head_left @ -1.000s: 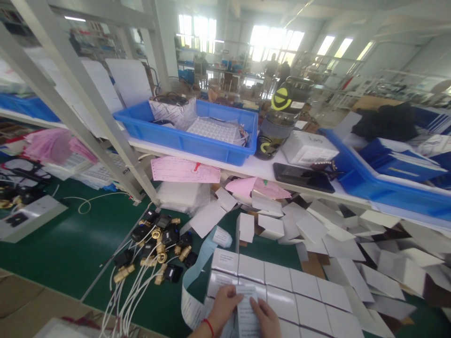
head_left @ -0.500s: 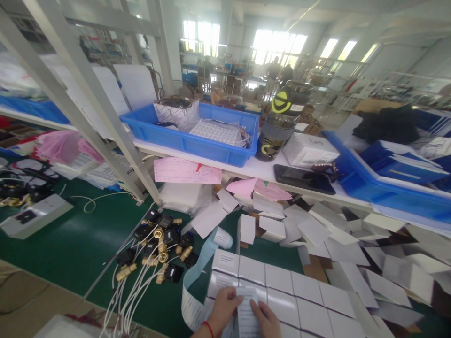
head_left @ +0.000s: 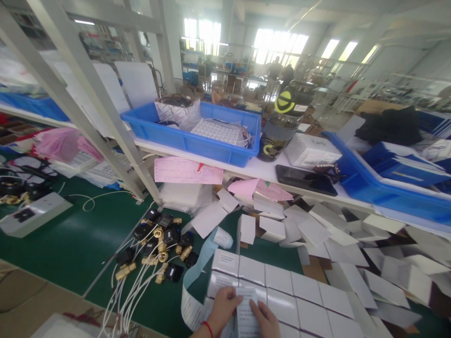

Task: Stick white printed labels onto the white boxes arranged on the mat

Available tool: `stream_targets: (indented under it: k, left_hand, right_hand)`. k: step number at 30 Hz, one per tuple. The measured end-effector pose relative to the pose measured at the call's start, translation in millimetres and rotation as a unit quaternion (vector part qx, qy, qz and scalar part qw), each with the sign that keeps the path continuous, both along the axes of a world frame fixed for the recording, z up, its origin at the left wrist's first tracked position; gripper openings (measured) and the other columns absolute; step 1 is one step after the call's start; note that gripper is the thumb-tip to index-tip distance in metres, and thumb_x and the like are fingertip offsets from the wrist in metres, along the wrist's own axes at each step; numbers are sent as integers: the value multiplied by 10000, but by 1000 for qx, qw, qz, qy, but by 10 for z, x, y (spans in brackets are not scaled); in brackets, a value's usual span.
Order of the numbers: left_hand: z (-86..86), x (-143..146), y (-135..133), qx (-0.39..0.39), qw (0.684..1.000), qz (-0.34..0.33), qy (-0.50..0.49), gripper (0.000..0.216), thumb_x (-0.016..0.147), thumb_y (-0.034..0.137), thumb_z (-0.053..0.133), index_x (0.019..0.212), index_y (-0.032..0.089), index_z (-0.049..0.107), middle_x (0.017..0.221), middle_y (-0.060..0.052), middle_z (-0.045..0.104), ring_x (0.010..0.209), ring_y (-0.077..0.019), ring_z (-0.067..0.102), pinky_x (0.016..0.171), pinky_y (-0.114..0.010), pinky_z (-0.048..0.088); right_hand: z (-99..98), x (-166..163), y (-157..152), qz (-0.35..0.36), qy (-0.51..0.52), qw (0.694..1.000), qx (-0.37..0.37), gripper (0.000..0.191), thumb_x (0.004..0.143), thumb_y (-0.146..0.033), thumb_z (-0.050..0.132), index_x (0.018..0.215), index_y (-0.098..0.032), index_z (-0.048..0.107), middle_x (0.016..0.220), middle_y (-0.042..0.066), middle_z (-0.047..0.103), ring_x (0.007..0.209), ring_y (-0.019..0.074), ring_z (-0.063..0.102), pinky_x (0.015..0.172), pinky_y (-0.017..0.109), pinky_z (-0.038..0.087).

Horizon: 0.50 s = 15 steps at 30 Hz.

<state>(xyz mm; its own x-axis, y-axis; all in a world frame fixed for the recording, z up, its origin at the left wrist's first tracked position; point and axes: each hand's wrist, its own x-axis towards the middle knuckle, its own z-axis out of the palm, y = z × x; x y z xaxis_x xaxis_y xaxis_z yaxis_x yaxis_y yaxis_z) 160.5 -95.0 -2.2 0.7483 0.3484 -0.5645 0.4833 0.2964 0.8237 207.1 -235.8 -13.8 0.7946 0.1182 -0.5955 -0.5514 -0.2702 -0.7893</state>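
At the bottom edge of the view my left hand (head_left: 220, 310) and my right hand (head_left: 266, 321) together pinch a white printed label strip (head_left: 245, 310). The strip hangs over a block of small white boxes (head_left: 289, 293) packed in rows on the green mat; two far-left boxes carry labels. A long band of label backing (head_left: 192, 286) curls away to the left of my left hand. A red cord circles my left wrist. Left of the boxes lies a heap of black and brass valves (head_left: 158, 244) with white cables.
Flat folded white cartons (head_left: 352, 244) are scattered at the right. Above them, a white shelf (head_left: 253, 169) carries a blue bin (head_left: 197, 136), a dark bottle (head_left: 280, 124), a black phone (head_left: 305, 178) and pink sheets. A grey rack post (head_left: 105, 112) slants at left. People stand far back.
The view has drifted slightly; both hands stay on the label strip in the same place over the boxes.
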Motion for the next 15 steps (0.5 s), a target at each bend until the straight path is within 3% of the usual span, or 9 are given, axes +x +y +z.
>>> stream_targets:
  k: [4, 7, 12, 15]
  left_hand:
    - [165, 98, 170, -3, 999, 42, -18, 393, 598, 537, 679, 551, 207, 471, 557, -6, 525, 588, -182, 508, 582, -323, 407]
    - [367, 336, 573, 7, 993, 99, -58, 431, 618, 586, 690, 636, 181, 542, 632, -26, 610, 605, -177, 558, 624, -320, 434]
    - [918, 957, 1496, 31, 960, 225, -165, 472, 746, 554, 682, 977, 150, 607, 1004, -102, 693, 853, -184, 654, 770, -305, 467]
    - [1271, 1271, 1863, 13, 935, 276, -221, 470, 816, 500, 663, 1129, 163, 563, 1205, -136, 649, 995, -187, 657, 813, -300, 482]
  right_hand:
    - [-1, 20, -46, -8, -5, 1000, -23, 612, 530, -714, 754, 725, -135, 710, 674, 64, 698, 717, 265, 622, 668, 324, 487]
    - [45, 37, -96, -27, -1, 999, -32, 655, 501, -748, 751, 742, -140, 714, 677, 63, 694, 751, 285, 643, 686, 332, 504]
    - [166, 29, -136, -48, -11, 996, -77, 676, 455, -769, 765, 736, -157, 707, 708, 75, 706, 814, 312, 652, 707, 344, 523]
    - [219, 20, -112, -56, -26, 994, -95, 669, 431, -779, 769, 710, -177, 689, 735, 79, 717, 859, 329, 650, 726, 351, 532]
